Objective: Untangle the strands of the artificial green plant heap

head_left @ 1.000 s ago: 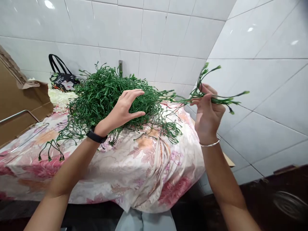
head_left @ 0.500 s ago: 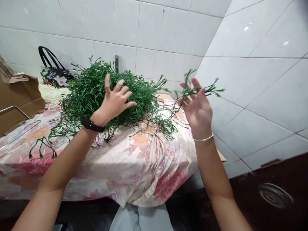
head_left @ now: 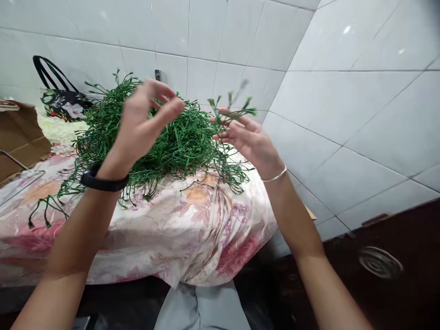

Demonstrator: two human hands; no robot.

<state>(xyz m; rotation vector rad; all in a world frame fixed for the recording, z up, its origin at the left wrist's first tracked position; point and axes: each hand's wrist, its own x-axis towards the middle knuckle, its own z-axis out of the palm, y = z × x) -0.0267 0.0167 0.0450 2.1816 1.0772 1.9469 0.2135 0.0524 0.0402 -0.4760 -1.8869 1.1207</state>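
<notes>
Green sprigs (head_left: 172, 142) under my fingers look plastic, slightly glossy; tablecloth (head_left: 192, 224) satiny floral fabric, creased; wall tiles (head_left: 343, 91) glazed, shiny; my bangle (head_left: 275, 175) polished metal; wristband (head_left: 103, 183) matt black

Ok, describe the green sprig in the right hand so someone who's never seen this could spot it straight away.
Start at the floral cloth over the table, with the big heap of green plastic stems on it. Just right of the heap, the right hand is raised above the cloth's edge. The sprig pokes up from its fingers, the only stems lifted clear of the heap, against white tiles.
</notes>
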